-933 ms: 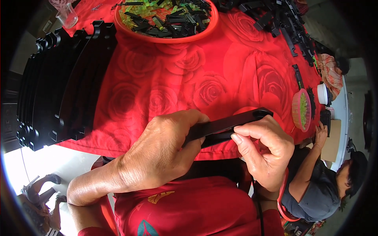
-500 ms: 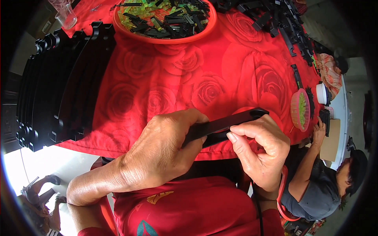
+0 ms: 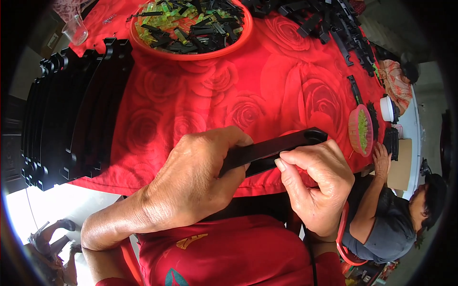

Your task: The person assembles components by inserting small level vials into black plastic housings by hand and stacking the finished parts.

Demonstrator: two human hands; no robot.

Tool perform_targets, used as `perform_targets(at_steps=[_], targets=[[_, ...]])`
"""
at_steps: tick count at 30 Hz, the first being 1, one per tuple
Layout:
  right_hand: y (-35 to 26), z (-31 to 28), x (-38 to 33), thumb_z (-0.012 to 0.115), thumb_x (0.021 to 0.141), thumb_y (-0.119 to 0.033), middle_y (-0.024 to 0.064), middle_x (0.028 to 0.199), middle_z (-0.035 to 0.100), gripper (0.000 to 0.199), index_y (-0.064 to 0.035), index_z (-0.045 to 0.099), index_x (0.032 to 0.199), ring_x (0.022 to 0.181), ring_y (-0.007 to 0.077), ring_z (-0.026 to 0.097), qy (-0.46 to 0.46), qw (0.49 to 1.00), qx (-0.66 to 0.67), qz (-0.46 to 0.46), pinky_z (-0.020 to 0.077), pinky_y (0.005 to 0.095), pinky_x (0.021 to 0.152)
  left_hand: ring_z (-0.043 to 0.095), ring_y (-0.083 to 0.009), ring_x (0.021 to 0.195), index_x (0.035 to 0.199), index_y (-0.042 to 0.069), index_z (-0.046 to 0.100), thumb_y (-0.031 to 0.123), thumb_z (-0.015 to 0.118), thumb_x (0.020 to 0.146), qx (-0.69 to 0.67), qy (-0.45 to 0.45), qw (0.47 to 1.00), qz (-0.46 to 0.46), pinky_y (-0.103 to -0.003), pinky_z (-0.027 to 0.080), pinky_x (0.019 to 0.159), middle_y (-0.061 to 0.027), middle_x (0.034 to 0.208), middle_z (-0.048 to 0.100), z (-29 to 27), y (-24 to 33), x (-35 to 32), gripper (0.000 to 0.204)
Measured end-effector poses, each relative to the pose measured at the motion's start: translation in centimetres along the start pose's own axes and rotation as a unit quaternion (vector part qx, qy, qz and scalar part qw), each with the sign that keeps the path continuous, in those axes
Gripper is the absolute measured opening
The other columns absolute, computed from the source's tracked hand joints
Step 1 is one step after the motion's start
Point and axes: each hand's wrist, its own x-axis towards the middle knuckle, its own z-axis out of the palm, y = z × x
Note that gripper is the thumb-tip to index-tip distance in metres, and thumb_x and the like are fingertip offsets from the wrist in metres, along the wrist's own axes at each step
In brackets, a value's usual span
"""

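A long black plastic part (image 3: 281, 144) with a rounded, hollowed right end is held at a slant above the table's front edge. My left hand (image 3: 191, 176) is closed around its left end, thumb below and fingers above. My right hand (image 3: 318, 183) is closed at the other end, with thumb and forefinger tips pinched against the part's lower side. Whatever sits between those two tips is hidden or too small to name. The part covers some of the right fingers.
A red basin (image 3: 191, 56) of yellow-green and black pieces stands at the back. Long black parts (image 3: 78, 114) are stacked at left, loose black parts (image 3: 334, 24) lie back right. A pink basket (image 3: 355, 133) and white bowl (image 3: 387, 109) are at right, near a co-worker (image 3: 381, 224).
The view has shifted slightly, so the basin and stack appear lower and further left. Both hands keep almost the same hold on the black part.
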Motion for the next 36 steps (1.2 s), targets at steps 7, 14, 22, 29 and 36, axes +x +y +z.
perform_targets(at_steps=[7, 14, 22, 29, 36], targets=[[0.6, -0.4, -0.1, 0.085, 0.078, 0.006, 0.0070, 0.086, 0.076, 0.023, -0.0047, 0.078, 0.097, 0.072, 0.0247, 0.067, -0.013, 1.000, 0.021, 0.012, 0.0501, 0.0364, 0.069, 0.063, -0.0055, 0.071, 0.115, -0.003, 0.072, 0.000, 0.069, 0.094, 0.010, -0.022, 1.000, -0.015, -0.026, 0.047, 0.060, -0.0037, 0.078, 0.070, -0.2, 0.5, 0.4, 0.021], [1.5, -0.6, -0.2, 0.085, 0.078, 0.006, 0.0071, 0.085, 0.075, 0.023, -0.0041, 0.077, 0.097, 0.071, 0.0261, 0.065, -0.028, 0.998, 0.044, 0.018, 0.0501, 0.0367, 0.068, 0.064, -0.0062, 0.072, 0.113, -0.002, 0.073, 0.001, 0.069, 0.094, 0.002, -0.019, 1.000, -0.018, -0.027, 0.048, 0.062, -0.0045, 0.078, 0.070, 0.2, 0.7, 0.6, 0.020], [1.0, 0.0, -0.3, 0.084, 0.078, 0.006, 0.0073, 0.085, 0.075, 0.023, -0.0044, 0.076, 0.095, 0.071, 0.0268, 0.066, 0.000, 1.000, 0.012, 0.003, 0.0507, 0.0379, 0.068, 0.065, -0.0082, 0.073, 0.112, -0.003, 0.073, 0.001, 0.069, 0.094, 0.001, -0.011, 1.000, -0.016, -0.028, 0.050, 0.065, -0.0063, 0.079, 0.071, 0.3, 0.3, 0.7, 0.019], [1.3, 0.5, -0.6, 0.086, 0.076, 0.005, 0.0075, 0.082, 0.073, 0.024, -0.0047, 0.075, 0.095, 0.070, 0.0275, 0.066, 0.007, 1.000, -0.008, -0.003, 0.0513, 0.0382, 0.068, 0.066, -0.0087, 0.074, 0.108, -0.002, 0.072, 0.001, 0.071, 0.093, 0.027, -0.004, 0.999, -0.031, -0.029, 0.051, 0.065, -0.0074, 0.078, 0.070, 0.5, 0.5, 0.7, 0.015], [1.9, 0.0, 0.8, 0.089, 0.067, -0.002, 0.0104, 0.114, 0.073, 0.036, -0.0066, 0.080, 0.101, 0.103, 0.0304, 0.065, -0.042, 0.998, -0.034, -0.027, 0.0541, 0.0411, 0.086, 0.065, -0.0082, 0.077, 0.109, -0.002, 0.072, -0.001, 0.070, 0.091, 0.042, -0.010, 0.999, -0.034, -0.029, 0.052, 0.068, -0.0074, 0.081, 0.070, 0.5, 0.9, 0.8, 0.018]])
